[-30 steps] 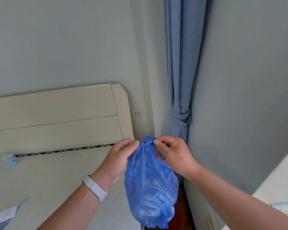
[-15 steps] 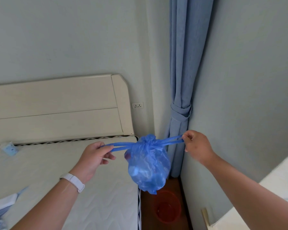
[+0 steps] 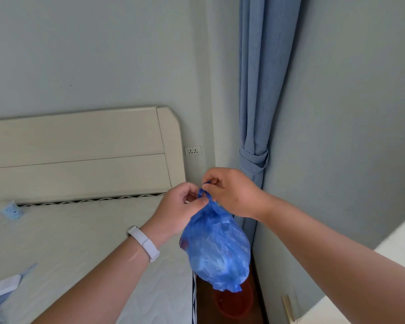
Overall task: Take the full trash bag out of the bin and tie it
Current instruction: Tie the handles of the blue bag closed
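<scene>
Plastic, thin and bright blue, makes up the trash bag [image 3: 216, 251] you hold in the air between your two hands, above the gap between the bed [image 3: 80, 242] and the wall. Its body hangs full and rounded, crinkled all over, with pale glints where light passes through and a dark reddish patch showing at its left edge. The top is drawn into a narrow twisted neck, and the handles rise from it as a small loop between your fingers. Your left hand [image 3: 178, 212] closes its grip on the loop's left side, thumb pressed to fingertips, a white band [image 3: 143, 242] on that wrist. Your right hand [image 3: 231, 191] pinches the loop's upper strand in its grip, fingers curled over it. The bag's bottom tip hangs just above a red bin [image 3: 234, 302] on the dark floor, clear of it. A blue curtain [image 3: 255, 90] hangs behind your right hand.
</scene>
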A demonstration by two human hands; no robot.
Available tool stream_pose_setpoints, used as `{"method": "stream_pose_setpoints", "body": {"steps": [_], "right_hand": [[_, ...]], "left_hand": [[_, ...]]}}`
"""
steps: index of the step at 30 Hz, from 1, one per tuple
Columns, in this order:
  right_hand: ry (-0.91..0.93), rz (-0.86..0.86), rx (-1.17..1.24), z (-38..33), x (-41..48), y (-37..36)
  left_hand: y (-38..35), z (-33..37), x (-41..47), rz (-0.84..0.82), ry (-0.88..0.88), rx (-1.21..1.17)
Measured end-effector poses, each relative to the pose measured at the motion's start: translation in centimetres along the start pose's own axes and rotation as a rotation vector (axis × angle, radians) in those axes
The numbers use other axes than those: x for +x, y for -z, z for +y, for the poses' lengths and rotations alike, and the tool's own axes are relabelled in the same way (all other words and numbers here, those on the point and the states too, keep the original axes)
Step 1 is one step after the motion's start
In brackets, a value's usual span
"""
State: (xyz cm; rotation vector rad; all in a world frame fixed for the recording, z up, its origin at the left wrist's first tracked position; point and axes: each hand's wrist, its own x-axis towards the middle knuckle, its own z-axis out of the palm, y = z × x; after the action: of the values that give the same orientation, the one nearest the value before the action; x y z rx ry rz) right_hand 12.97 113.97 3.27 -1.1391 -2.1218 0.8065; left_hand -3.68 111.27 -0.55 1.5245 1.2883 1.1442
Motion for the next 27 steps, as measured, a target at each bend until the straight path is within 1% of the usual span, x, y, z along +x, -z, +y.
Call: {"method": "stream_pose_setpoints", "body": {"steps": [4,7,9,11,13,16,18,21,24,27], "right_hand": [[0.007,-0.017,0.051,-0.9,0.5,-0.4],[0.019,-0.033,0.075,-1.1,0.3,-0.5],[0.031,-0.007,0.126,-1.1,-0.3,-0.8],[0.032,0.04,0.144,-0.1,-1.2,-1.2],[0.006,0.051,0.089,2.1,-2.6,-1.7],[-0.014,-0.009,-0.041,5.2,-4.8,-2.6],[0.031,-0.054,-0.084,6.1,-6.0,-3.3],[0.158,-0.108,-0.101,6.0,-6.8,-4.2],[0.202,-0.127,-0.12,5.9,-6.8,-5.2],[0.235,-0.151,-0.076,5.4,-7.1,-6.0]], "left_hand": [[-0.2,-0.1,-0.5,0.07,0.0,-0.045],[-0.2,-0.1,-0.9,0.088,-0.014,0.002],[-0.4,-0.1,-1.2,0.103,-0.02,0.018],[-0.5,-0.1,-1.5,0.132,0.002,-0.039],[-0.4,-0.1,-1.7,0.145,0.028,-0.115],[-0.3,0.4,-2.4,0.134,0.021,-0.112],[-0.4,1.0,-3.1,0.154,0.026,-0.097],[-0.4,2.1,-4.3,0.194,0.016,-0.059],[-0.5,3.2,-5.8,0.268,0.027,-0.056],[-0.9,4.2,-7.5,0.354,0.055,-0.083]]}}
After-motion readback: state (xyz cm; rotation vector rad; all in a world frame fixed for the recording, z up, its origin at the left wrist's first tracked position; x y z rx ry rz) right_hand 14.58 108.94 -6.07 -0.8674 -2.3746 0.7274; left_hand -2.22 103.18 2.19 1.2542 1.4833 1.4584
